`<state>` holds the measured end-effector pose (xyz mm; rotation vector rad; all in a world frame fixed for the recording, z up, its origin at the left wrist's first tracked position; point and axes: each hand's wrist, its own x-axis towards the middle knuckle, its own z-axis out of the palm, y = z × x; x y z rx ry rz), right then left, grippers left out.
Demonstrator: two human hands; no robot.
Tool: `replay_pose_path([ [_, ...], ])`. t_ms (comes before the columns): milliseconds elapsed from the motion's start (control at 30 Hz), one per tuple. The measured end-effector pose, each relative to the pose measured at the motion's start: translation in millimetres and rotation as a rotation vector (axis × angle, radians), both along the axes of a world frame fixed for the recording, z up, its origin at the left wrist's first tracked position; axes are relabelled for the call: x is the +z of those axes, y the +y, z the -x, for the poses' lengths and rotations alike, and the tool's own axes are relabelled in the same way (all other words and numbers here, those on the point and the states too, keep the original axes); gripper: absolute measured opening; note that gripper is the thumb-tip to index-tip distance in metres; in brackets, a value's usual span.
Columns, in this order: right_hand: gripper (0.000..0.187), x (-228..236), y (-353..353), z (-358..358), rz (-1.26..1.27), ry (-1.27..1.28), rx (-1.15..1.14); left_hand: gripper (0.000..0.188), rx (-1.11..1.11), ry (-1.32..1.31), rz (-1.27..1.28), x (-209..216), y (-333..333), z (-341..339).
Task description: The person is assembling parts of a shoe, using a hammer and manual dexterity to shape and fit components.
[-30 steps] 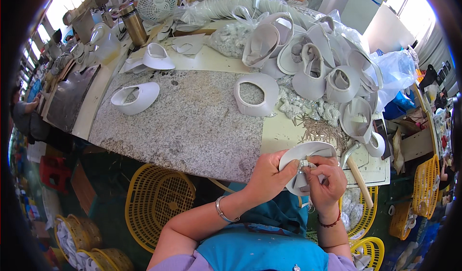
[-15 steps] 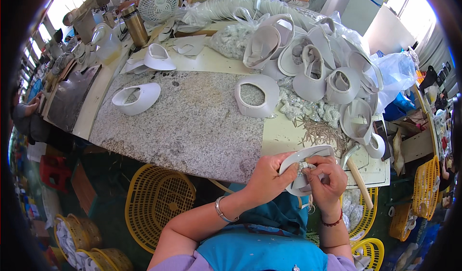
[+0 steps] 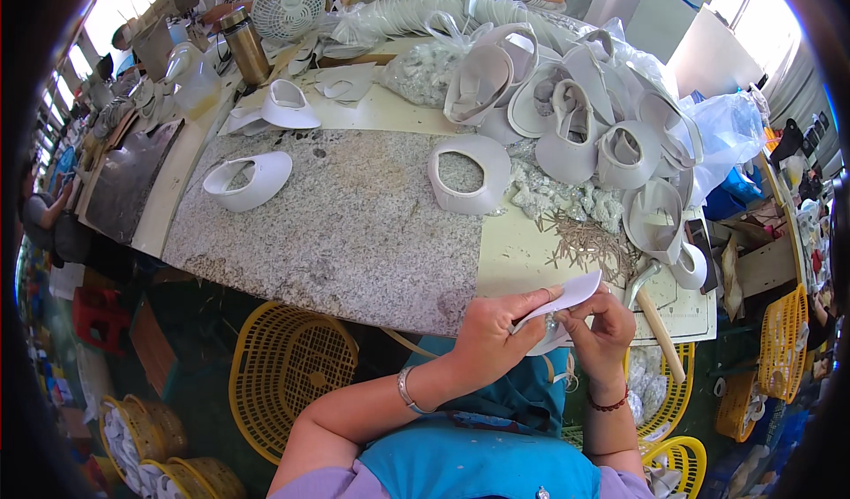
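Over the table's near edge, both hands grip one white leather-like piece (image 3: pixel 580 290) that looks like a shoe upper. My left hand (image 3: pixel 492 332) pinches its left side, thumb and fingers on opposite faces. Fingers bent, my right hand (image 3: pixel 607 332) holds the right side, with the fingertips at the inner edge. Any small part under those fingertips is too hidden to name. A hammer (image 3: pixel 657 320) with a wooden handle and curved metal head lies just right of my right hand. Similar white uppers lie on the table, one at the left (image 3: pixel 252 183) and another near the middle (image 3: pixel 469 176).
Many white uppers (image 3: pixel 567 136) are heaped at the back right beside crumpled clear plastic (image 3: pixel 567 196) and thin brown strips (image 3: pixel 580 240). A steel flask (image 3: pixel 246 49) and white fan (image 3: pixel 289 7) stand far left. Yellow baskets (image 3: pixel 290 384) sit below the table. Other people work beyond it.
The held upper has been tilted, so its opening no longer faces me and it appears nearly edge-on. Both hands stay in about the same place, still gripping it.
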<state>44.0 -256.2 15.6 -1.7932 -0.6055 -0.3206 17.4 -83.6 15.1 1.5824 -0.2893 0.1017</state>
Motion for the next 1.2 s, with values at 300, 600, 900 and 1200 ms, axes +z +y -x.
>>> replay_pose_path([
  [300,0.022,2,1,2,0.096,-0.163,-0.073,0.029,0.059,-0.071,-0.11,7,0,1],
  [600,0.023,19,-4,-1,0.101,-0.103,-0.02,0.031,0.011,-0.149,-0.147,10,4,0],
  [900,0.021,18,-4,0,0.183,-0.138,-0.032,0.031,0.016,-0.134,-0.152,7,4,3],
  [1200,0.021,14,-1,-3,0.167,-0.142,-0.017,0.029,0.052,-0.107,-0.129,3,3,4],
])
